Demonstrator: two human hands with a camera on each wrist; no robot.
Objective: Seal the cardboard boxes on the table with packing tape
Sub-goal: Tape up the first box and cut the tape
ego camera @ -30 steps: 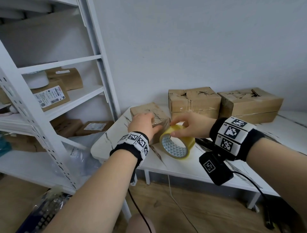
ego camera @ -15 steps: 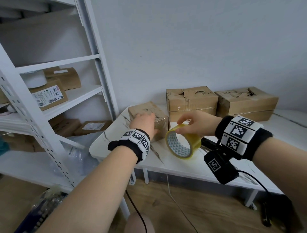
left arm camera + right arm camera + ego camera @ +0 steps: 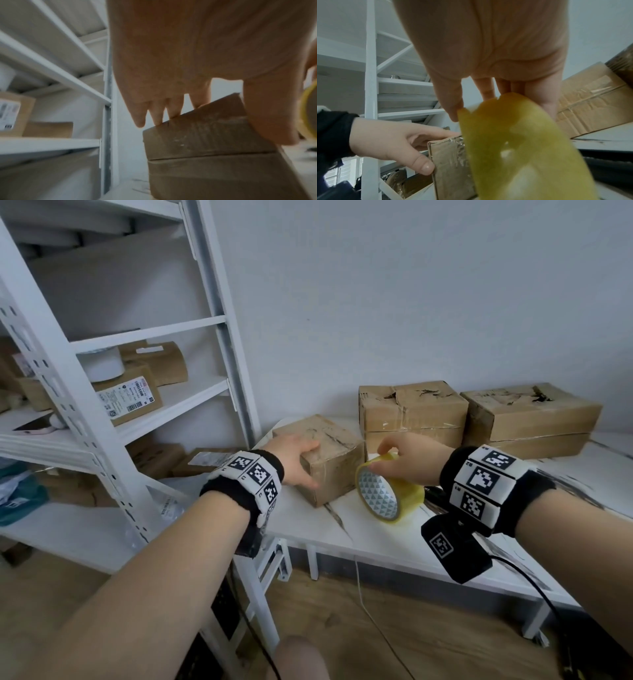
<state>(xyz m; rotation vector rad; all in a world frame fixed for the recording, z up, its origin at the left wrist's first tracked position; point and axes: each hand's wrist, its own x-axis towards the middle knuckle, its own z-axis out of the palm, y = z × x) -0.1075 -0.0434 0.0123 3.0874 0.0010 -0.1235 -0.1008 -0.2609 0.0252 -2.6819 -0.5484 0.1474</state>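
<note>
On the white surface (image 3: pixel 346 529), the left hand (image 3: pixel 294 460) grips the small cardboard box (image 3: pixel 334 463), fingers (image 3: pixel 173 111) over its top, thumb on its side. Just beside it, the right hand (image 3: pixel 409 462) pinches the upright yellow tape roll (image 3: pixel 387 491).

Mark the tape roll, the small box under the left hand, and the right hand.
tape roll (image 3: pixel 409 495), head view, yellow outer band.
small box (image 3: pixel 337 470), head view, near side face.
right hand (image 3: pixel 416 455), head view, back of hand.
</note>
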